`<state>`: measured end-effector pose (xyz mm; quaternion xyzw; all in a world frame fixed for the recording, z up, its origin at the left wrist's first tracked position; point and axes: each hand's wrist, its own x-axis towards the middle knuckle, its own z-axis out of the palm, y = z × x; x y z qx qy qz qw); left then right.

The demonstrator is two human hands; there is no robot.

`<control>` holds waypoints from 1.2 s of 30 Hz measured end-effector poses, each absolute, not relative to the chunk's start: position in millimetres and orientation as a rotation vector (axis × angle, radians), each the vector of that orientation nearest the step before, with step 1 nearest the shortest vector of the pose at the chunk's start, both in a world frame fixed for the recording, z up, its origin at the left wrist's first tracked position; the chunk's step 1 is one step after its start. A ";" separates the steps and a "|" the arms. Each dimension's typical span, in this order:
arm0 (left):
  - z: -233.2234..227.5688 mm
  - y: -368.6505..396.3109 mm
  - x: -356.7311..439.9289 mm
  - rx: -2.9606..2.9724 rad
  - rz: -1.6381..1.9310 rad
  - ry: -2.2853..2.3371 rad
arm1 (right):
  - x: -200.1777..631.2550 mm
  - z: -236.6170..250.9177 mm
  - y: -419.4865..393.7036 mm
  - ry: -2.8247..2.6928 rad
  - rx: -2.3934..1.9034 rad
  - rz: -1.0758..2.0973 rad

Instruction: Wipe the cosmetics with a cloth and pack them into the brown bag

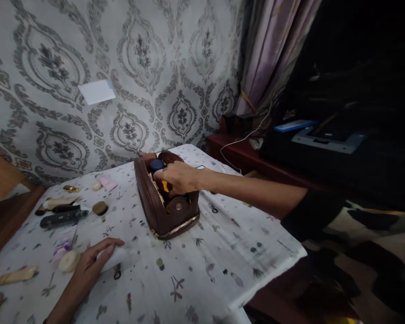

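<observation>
A brown leather toiletry bag (146, 198) with a gold zip stands unzipped on the table. My right hand (178, 177) reaches into its mouth with curled fingers; whatever they grip is hidden. Close to those fingertips is a dark blue round lid (157, 165), and a yellow-orange item (165, 185) shows just below them. My left hand (97, 261) rests low on the tabletop, its fingers stretched out. A pale, whitish shape (116, 257) lies beside its thumb, too blurred to name. A cream round container (69, 261) sits left of that hand.
Toiletries lie along the table's left side: a dark green tube (62, 219), a pink tube (107, 182), a brown-lidded jar (100, 207), a brush-like stick (15, 276). A patterned wall stands behind. Beyond the table's right edge is a dark red cabinet (236, 148) with a white cable.
</observation>
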<state>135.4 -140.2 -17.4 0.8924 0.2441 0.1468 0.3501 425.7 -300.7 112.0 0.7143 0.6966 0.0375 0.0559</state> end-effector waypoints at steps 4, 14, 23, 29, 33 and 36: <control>-21.7 -137.2 132.5 2.299 0.400 0.617 | 426.3 112.3 -301.6 2.095 2.171 0.091; -26.2 -135.4 132.3 2.286 0.380 0.613 | 429.7 116.9 -305.1 2.152 2.217 0.017; -20.3 -140.0 134.6 2.258 0.364 0.614 | 435.4 139.8 -307.7 2.059 2.557 0.296; -20.2 -139.1 134.6 2.264 0.349 0.603 | 441.5 126.9 -292.0 2.244 2.480 0.165; -20.0 -141.2 134.6 2.238 0.348 0.592 | 441.0 131.9 -288.7 2.143 2.727 0.232; -19.2 -142.3 135.6 2.216 0.354 0.594 | 437.3 143.9 -294.5 2.134 2.944 0.389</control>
